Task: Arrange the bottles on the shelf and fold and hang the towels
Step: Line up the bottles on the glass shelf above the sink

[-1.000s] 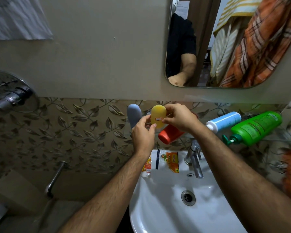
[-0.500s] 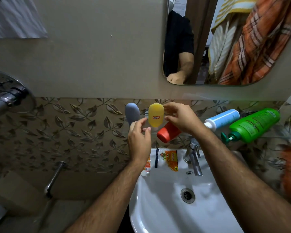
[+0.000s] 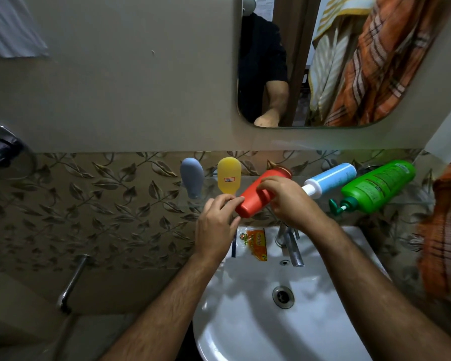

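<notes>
A glass shelf (image 3: 401, 204) runs along the leaf-patterned wall above the sink. A grey-blue bottle (image 3: 192, 177) and a yellow bottle (image 3: 229, 174) stand on it at the left, side by side. A red bottle (image 3: 255, 196) lies tilted on the shelf; my right hand (image 3: 289, 198) grips its middle from above. My left hand (image 3: 216, 225) touches its lower end with thumb and fingertips. To the right a blue-and-white bottle (image 3: 331, 178) and a green pump bottle (image 3: 375, 188) lie on their sides. An orange plaid towel (image 3: 445, 230) hangs at the right edge.
A white sink (image 3: 284, 308) with a chrome tap (image 3: 290, 243) sits below the shelf, with an orange sachet (image 3: 255, 243) on its rim. A mirror (image 3: 336, 61) above reflects hanging towels. A shower valve (image 3: 0, 155) and a spout (image 3: 73, 280) are at the left.
Both hands have let go of the yellow bottle, which now stands on the shelf beside the grey-blue one. They moved right and took hold of the red bottle.
</notes>
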`<state>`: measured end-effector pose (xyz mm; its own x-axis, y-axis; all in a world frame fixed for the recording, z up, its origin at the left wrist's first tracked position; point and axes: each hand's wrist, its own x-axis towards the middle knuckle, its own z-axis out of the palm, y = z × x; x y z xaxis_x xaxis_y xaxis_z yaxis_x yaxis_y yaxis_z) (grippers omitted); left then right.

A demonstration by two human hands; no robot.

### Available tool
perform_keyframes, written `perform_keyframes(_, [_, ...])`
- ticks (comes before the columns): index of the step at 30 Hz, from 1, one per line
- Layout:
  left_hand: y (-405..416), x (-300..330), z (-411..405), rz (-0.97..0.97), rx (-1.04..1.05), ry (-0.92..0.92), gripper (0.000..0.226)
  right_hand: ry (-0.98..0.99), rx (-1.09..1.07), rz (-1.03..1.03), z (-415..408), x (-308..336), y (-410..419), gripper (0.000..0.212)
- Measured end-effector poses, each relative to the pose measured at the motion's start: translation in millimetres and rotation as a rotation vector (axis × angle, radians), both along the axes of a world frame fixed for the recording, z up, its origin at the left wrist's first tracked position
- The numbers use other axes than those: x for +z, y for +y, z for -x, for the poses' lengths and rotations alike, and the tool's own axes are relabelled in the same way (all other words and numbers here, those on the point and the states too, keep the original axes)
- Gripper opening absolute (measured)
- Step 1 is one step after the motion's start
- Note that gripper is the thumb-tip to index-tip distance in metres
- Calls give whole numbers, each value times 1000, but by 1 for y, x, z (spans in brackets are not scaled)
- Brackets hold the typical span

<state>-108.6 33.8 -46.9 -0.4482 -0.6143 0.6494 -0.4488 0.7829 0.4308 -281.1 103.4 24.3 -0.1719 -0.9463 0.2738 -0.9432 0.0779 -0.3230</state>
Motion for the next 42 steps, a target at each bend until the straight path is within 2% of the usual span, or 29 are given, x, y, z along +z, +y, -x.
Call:
perform_keyframes(4, [2, 10, 0, 71, -31, 60, 50, 2, 31, 91, -1, 0, 9, 52])
perform_keyframes(8, [11, 39, 12, 40, -78, 209, 48, -105, 46, 236, 5, 11, 12, 45])
perform_keyframes(14, [21, 78, 47, -195, -151, 442, 46, -431, 101, 278, 33, 29, 12, 42])
perform_keyframes(17, [22, 79, 68, -340, -146, 423, 47, -592, 113, 297, 43, 36, 9, 39])
perform_keyframes(24, [13, 53, 98, -590, -110, 382, 52, -760, 38, 305, 58, 41, 1, 29])
perform_keyframes(27, [12, 45, 102, -648, -97, 392, 55, -740, 33, 245, 58, 40, -3, 23])
perform_keyframes(30, [10, 44, 105, -641, -89, 392, 56, -631, 12, 152, 59, 37, -7, 28])
perform_keyframes(36, [12, 38, 104, -590, -38, 412, 50, -581, 5, 120, 62, 34, -5, 35])
perform_keyframes(42, [20, 29, 98, -555, 34, 438, 51, -581, 38, 104, 55, 32, -4, 34])
